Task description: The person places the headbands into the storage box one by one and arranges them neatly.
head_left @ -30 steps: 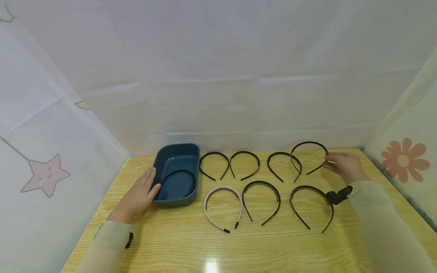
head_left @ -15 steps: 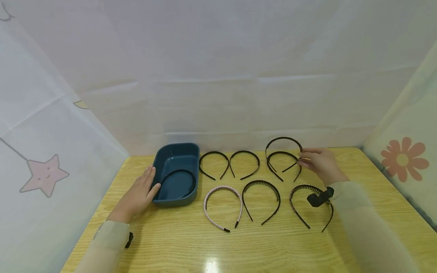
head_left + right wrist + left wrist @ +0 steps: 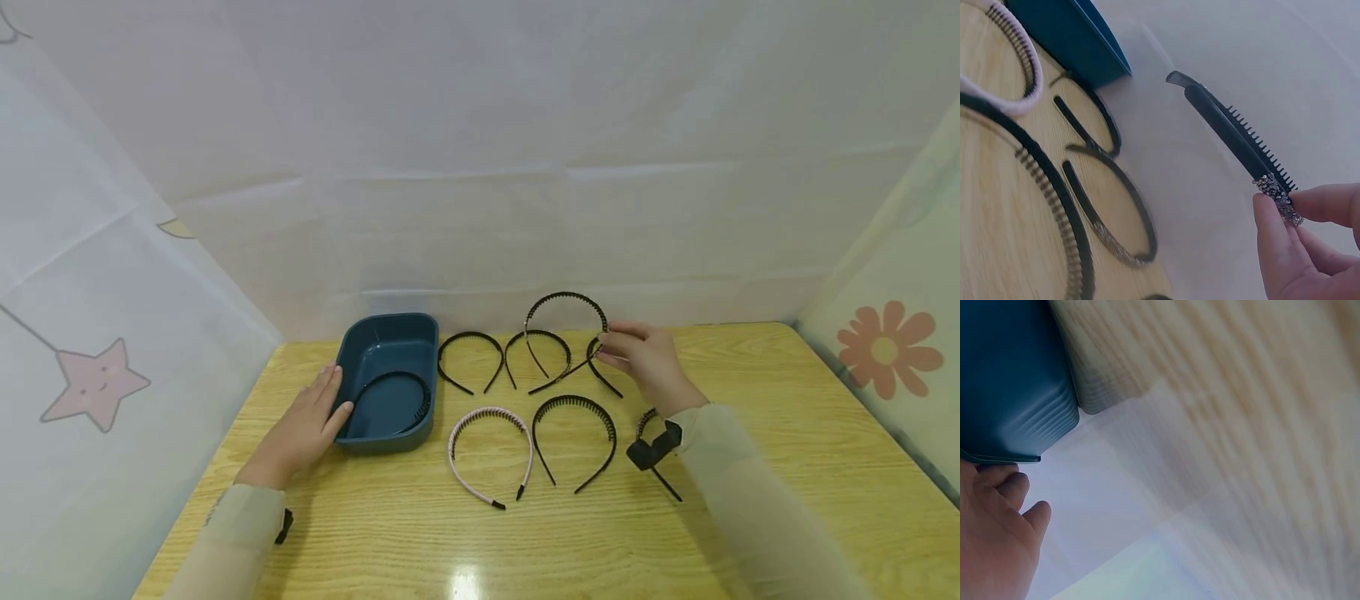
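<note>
Black headband: likely light, springy, brittle-toothed. Right hand: fingertips pinching glittery side, seemingly sound hold. Left hand: fingers extended, against tub.

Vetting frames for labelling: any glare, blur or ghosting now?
Head: glare spot low on the yellow wood-grain table; left wrist: table grain soft, pale ghosted overlap crossing it; right wrist: black toothed silver-glittered headband in the right hand looks sharper than the pink toothed headband.

On the table, a tub containing one headband stands left of three headbands lying behind three more headbands; another headband, in the right hand, is above the rear three.
</note>
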The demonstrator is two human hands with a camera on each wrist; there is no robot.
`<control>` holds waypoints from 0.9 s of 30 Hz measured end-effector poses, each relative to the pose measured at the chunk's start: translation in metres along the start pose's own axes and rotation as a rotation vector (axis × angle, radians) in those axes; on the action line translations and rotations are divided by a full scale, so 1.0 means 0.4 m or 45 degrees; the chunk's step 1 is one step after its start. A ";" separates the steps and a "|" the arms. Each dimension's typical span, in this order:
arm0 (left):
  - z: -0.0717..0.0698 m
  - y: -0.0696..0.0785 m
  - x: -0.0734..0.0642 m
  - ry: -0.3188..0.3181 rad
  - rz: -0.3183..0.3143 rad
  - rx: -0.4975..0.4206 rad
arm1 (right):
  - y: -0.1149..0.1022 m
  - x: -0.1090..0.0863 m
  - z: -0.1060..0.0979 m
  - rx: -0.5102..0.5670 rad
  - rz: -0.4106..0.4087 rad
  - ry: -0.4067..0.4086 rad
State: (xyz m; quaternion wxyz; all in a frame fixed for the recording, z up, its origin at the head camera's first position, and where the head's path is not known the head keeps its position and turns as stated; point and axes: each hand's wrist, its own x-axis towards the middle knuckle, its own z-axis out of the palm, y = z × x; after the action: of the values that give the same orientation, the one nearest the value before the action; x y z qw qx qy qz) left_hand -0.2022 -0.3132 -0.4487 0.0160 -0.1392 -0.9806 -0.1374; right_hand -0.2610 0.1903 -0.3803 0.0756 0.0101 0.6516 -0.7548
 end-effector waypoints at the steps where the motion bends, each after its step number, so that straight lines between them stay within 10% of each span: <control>1: 0.000 0.000 0.000 -0.001 -0.001 0.002 | 0.003 0.000 0.012 0.013 -0.007 -0.009; 27: -0.002 0.000 -0.008 0.000 -0.008 -0.025 | 0.078 0.019 0.332 0.263 -0.129 -0.115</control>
State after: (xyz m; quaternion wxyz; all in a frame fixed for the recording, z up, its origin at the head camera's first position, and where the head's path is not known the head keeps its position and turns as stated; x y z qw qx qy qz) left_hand -0.1991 -0.3145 -0.4481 0.0142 -0.1364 -0.9796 -0.1472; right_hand -0.2534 0.0545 -0.3917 0.0651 -0.0492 0.5660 -0.8203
